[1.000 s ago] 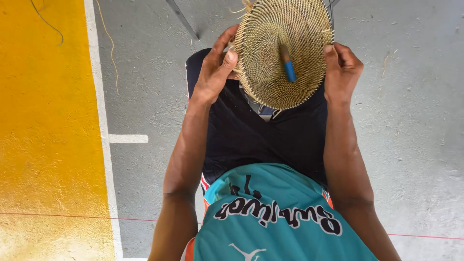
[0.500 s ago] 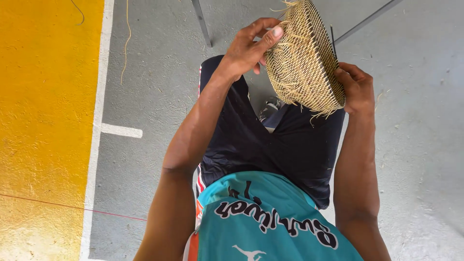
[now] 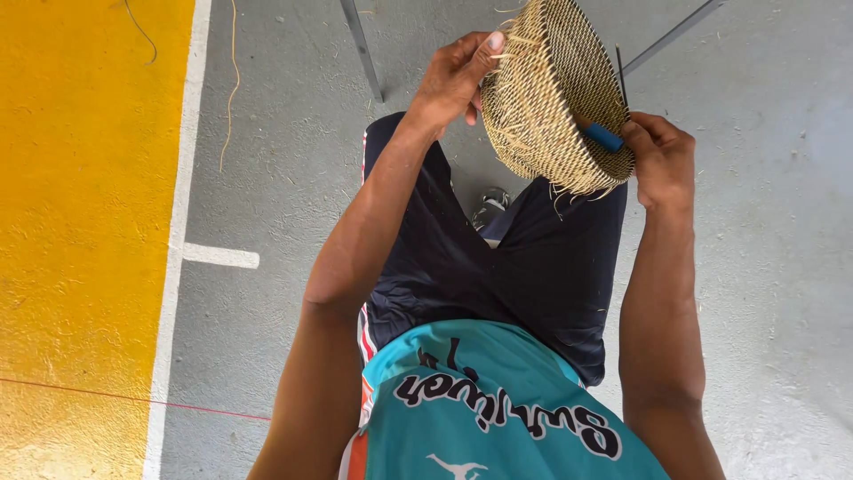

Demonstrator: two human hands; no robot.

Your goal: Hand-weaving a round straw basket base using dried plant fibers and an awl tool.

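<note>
The grey concrete floor point(image 3: 764, 293) filled most of the view, with a yellow painted zone point(image 3: 80, 231) at the left edge bounded by a white line point(image 3: 182, 213). The seated person's dark shorts point(image 3: 498, 267) and teal shirt point(image 3: 498, 409) occupied the lower centre. Two grey metal legs point(image 3: 362, 49) of some furniture crossed the floor at the top. A woven straw basket point(image 3: 542, 107), bowl-shaped and tilted on its side, was held above the knees, between both hands, with loose fibre ends projecting from its rim. The left hand point(image 3: 455, 76) gripped the upper left edge of the basket, fingers curled over the weave and thumb pressed to it. The right hand point(image 3: 659, 160) was closed on the lower right rim, pinching a blue-handled tool point(image 3: 604, 136) whose thin dark spike stood up beside the basket wall. A shoe point(image 3: 489, 209) showed between the legs. A thin red thread point(image 3: 133, 397) lay across the floor at lower left.
</note>
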